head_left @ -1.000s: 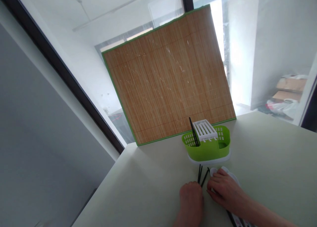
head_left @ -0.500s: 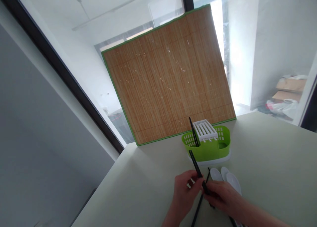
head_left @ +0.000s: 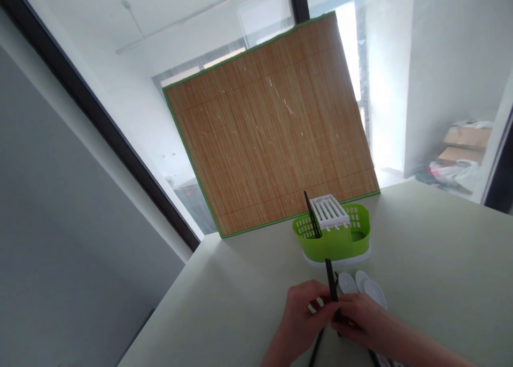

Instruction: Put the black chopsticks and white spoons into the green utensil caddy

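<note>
A pair of black chopsticks (head_left: 331,281) is pinched between both my hands, held close together with the upper ends pointing at the green basket. My left hand (head_left: 306,316) grips them from the left, thumb and fingers closed. My right hand (head_left: 363,319) closes round their lower part from the right. Under my hands another black chopstick (head_left: 316,348) lies on the table, partly covered. Several white spoons (head_left: 374,292) rest just beyond my right hand. The green basket (head_left: 334,248) has a white slotted rack (head_left: 330,212) on top and black chopsticks (head_left: 311,215) standing in its left compartment.
The white table (head_left: 224,292) reaches to a glass window. A bamboo mat (head_left: 268,137) with green edging leans upright against the glass behind the basket. Beyond the window, cardboard boxes (head_left: 467,140) and a plastic bag lie at the right.
The held chopsticks have swung more upright, and their upper ends have moved right and down. Both my hands have shifted slightly to the right, still closed on them.
</note>
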Demonstrator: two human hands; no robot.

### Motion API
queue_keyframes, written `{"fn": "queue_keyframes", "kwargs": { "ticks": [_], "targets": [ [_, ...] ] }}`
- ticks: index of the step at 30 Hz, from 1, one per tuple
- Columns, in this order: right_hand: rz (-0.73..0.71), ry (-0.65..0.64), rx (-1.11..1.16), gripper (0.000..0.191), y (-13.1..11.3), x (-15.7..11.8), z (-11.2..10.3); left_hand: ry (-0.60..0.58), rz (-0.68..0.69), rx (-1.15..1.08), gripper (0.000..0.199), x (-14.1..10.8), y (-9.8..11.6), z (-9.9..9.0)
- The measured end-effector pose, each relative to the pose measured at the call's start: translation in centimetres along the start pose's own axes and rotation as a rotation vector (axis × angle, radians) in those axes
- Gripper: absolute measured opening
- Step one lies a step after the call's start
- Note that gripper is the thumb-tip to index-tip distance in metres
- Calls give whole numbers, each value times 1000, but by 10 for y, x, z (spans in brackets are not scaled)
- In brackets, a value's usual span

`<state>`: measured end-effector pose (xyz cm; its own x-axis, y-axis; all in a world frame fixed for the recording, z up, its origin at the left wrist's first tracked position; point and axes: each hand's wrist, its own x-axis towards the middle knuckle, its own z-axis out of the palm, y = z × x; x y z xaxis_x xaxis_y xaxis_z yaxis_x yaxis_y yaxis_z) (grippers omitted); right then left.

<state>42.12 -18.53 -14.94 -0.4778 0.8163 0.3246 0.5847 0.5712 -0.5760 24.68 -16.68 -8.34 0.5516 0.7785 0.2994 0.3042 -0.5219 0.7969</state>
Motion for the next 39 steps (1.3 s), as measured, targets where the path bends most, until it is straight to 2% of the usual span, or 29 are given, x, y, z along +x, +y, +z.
{"fn": "queue_keyframes", "kwargs": {
  "ticks": [2, 4, 7, 10, 11, 13, 15, 18, 21, 23, 28, 34, 36, 39],
  "targets": [
    [-9, 4, -10, 7, 0, 0, -3, 34, 54, 45, 10, 2, 7, -6],
    [2, 31, -16, 4, -1, 0, -9, 104, 100, 66, 11, 6, 16, -20],
    [31, 91, -17, 22, -2, 1, -20, 306, 153, 68, 11, 21, 34, -54],
    [34, 125, -50, 24, -2, 3, -24, 547, 191, 64, 15, 53, 49, -88],
    [30, 126, -69, 22, -1, 3, -24, 592, 192, 71, 17, 67, 50, -96],
    [19, 114, -109, 19, 1, 3, -21, 587, 151, 105, 21, 99, 46, -106],
    [4, 98, -150, 17, 2, 2, -17, 507, 33, 124, 22, 130, 31, -106],
    [-18, 83, -210, 16, 4, 2, -13, 466, -145, 88, 16, 166, 1, -95],
    [-46, 78, -257, 16, 4, 3, -13, 477, -181, 50, 14, 185, -22, -85],
    [-57, 81, -282, 16, 4, 3, -14, 508, -181, 17, 16, 192, -29, -84],
    [-63, 83, -324, 17, 4, 3, -14, 602, -169, -107, 26, 203, -27, -85],
    [-69, 82, -340, 17, 6, 4, -12, 659, -124, -252, 31, 205, -8, -86],
    [-62, 83, -341, 18, 6, 4, -12, 654, -112, -309, 32, 205, -2, -89],
    [-61, 72, -337, 18, 6, 4, -12, 574, -169, -352, 24, 204, 0, -90]
  ]
}}
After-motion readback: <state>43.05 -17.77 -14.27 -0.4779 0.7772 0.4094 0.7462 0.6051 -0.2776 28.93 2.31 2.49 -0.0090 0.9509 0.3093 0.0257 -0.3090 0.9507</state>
